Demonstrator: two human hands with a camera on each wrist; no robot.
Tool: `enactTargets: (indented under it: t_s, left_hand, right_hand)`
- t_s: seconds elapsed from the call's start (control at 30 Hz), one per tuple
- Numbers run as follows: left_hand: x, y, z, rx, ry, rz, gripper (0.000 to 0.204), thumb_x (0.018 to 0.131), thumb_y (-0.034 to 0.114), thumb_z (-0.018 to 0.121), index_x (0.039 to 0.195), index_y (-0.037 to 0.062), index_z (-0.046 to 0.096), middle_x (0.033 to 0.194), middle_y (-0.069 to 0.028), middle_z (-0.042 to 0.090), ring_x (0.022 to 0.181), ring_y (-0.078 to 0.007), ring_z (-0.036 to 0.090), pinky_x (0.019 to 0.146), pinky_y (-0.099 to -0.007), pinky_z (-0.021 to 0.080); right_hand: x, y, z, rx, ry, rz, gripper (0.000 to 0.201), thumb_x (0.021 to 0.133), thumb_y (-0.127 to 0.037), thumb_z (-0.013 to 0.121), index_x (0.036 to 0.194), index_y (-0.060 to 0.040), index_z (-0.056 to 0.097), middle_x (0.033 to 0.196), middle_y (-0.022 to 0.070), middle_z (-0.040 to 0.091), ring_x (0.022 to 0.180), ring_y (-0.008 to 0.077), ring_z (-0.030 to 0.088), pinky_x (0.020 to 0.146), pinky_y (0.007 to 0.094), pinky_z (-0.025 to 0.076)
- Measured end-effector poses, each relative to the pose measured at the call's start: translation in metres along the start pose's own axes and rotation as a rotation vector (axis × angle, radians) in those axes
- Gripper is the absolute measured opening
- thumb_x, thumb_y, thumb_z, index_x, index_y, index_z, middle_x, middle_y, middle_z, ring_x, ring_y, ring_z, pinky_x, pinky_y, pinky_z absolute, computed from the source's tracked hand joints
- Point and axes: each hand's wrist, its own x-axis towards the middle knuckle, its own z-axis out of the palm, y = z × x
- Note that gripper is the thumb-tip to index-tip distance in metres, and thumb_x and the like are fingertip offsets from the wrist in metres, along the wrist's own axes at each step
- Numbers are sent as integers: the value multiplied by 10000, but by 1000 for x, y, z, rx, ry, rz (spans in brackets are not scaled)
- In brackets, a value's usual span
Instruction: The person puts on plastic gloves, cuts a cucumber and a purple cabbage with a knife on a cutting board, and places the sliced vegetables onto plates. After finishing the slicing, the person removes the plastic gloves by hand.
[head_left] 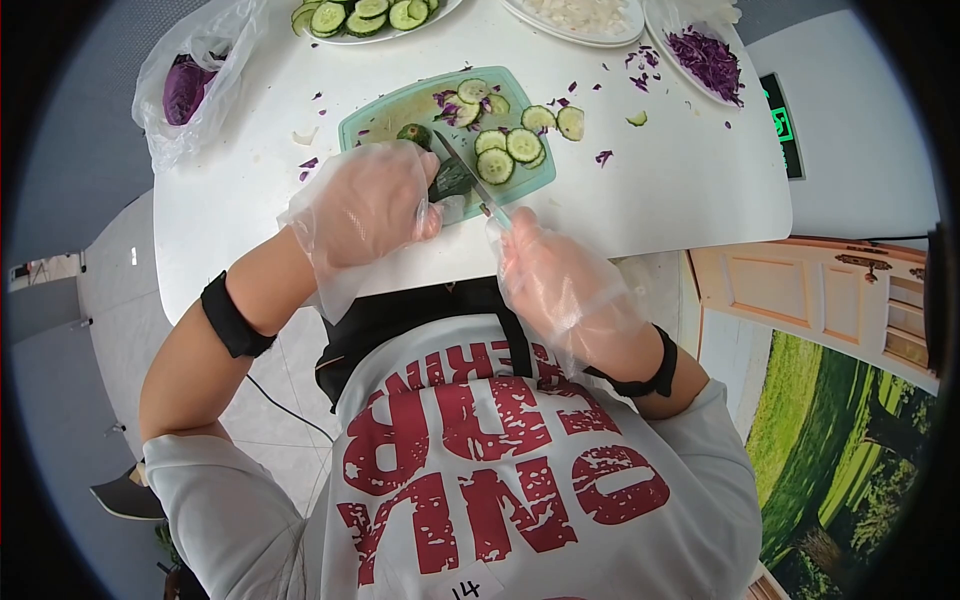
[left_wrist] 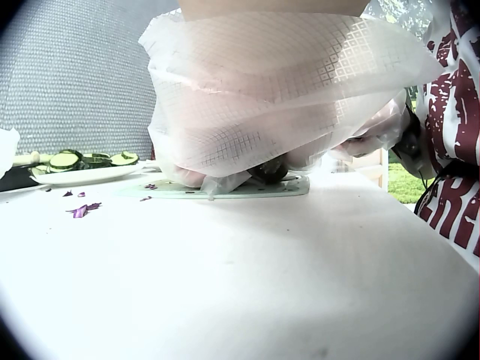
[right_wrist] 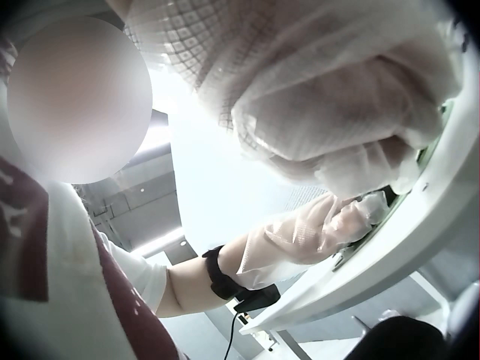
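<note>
On a green cutting board (head_left: 372, 122), my left hand (head_left: 365, 200), in a clear plastic glove, grips a dark green cucumber (head_left: 452, 178). A rounded dark cucumber end (head_left: 413, 132) shows beyond the fingers. My right hand (head_left: 560, 275), gloved too, grips a knife (head_left: 487, 198) by its handle. The blade slants across the board right beside the cucumber's cut side. Several cucumber slices (head_left: 495, 166) lie to the right of the blade, some overlapping. In the left wrist view the glove hides most of the cucumber (left_wrist: 268, 172).
A plate (head_left: 385, 38) of cucumber slices stands at the back, with a plate of pale chopped pieces (head_left: 580, 14) farther right. Shredded purple cabbage (head_left: 705, 62) sits at the back right. A plastic bag (head_left: 225, 80) holds purple cabbage (head_left: 185, 90). Purple scraps dot the white table (head_left: 680, 190).
</note>
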Motion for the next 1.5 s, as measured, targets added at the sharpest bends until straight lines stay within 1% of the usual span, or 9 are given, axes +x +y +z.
enactTargets:
  t_s: [0.47, 0.53, 0.87, 0.93, 1.17, 1.23, 1.27, 1.33, 1.5]
  left_hand:
    - [2, 0, -5, -13, -55, -9, 293, 829, 293, 584, 871, 9, 529, 791, -136, 536, 792, -301, 576, 733, -410, 476]
    - [1, 0, -3, -5, -45, -3, 294, 833, 297, 579, 871, 9, 531, 788, -133, 534, 793, -297, 574, 731, -408, 475]
    - [0, -1, -1, -90, -64, -25, 313, 808, 253, 619, 888, -30, 511, 826, -193, 502, 824, -375, 526, 748, -461, 437]
    - [1, 0, -2, -90, -76, -35, 314, 808, 255, 619, 885, -30, 510, 828, -194, 502, 824, -376, 526, 748, -461, 438]
    - [0, -2, 1, 3, -16, 12, 324, 854, 328, 555, 883, 6, 529, 786, -140, 523, 796, -306, 561, 732, -418, 461]
    - [1, -2, 0, 9, -21, 13, 320, 851, 324, 558, 879, 6, 531, 783, -138, 524, 795, -306, 561, 732, -418, 462]
    - [1, -1, 0, 14, -25, 13, 315, 847, 319, 562, 876, 6, 534, 780, -137, 525, 793, -305, 561, 731, -417, 463]
    - [1, -1, 0, 1, -22, 10, 310, 842, 312, 567, 874, 5, 537, 778, -136, 525, 792, -305, 562, 732, -416, 464]
    - [0, -1, -3, -78, -74, -21, 332, 804, 259, 622, 913, -38, 522, 848, -189, 508, 831, -365, 527, 757, -448, 444]
  right_hand:
    - [6, -1, 0, 52, -62, 80, 181, 975, -166, 438, 1034, 5, 446, 737, 252, 610, 722, 443, 608, 663, 527, 467]
    - [0, 6, 5, -21, 19, -45, 224, 956, -163, 496, 1040, 41, 457, 674, 186, 623, 644, 339, 647, 570, 417, 508]
    - [-14, 19, 10, -425, -13, -245, 131, 888, -99, 547, 963, 4, 580, 728, 73, 577, 682, 207, 624, 624, 310, 503]
    - [-11, 36, 24, -222, 294, -450, 198, 987, -187, 445, 1015, 10, 441, 699, 242, 609, 680, 445, 603, 626, 526, 458]
    - [-9, 33, 20, -207, 182, -384, 186, 970, -168, 451, 1014, 12, 441, 703, 246, 596, 678, 450, 591, 632, 524, 452]
    - [-7, 26, 15, -887, 115, -542, 115, 879, -110, 533, 897, -37, 621, 727, 38, 597, 726, 171, 606, 699, 293, 475]
    - [-4, 20, 12, -887, 116, -542, 115, 879, -110, 533, 897, -37, 621, 727, 38, 597, 726, 171, 606, 699, 293, 475]
    - [1, 10, 7, 3, 19, -88, 119, 906, -115, 516, 946, -9, 555, 731, 137, 623, 697, 294, 640, 656, 396, 499]
    - [4, 13, 10, 67, -23, -26, 174, 954, -160, 481, 987, 11, 493, 783, 216, 636, 731, 407, 627, 664, 468, 499]
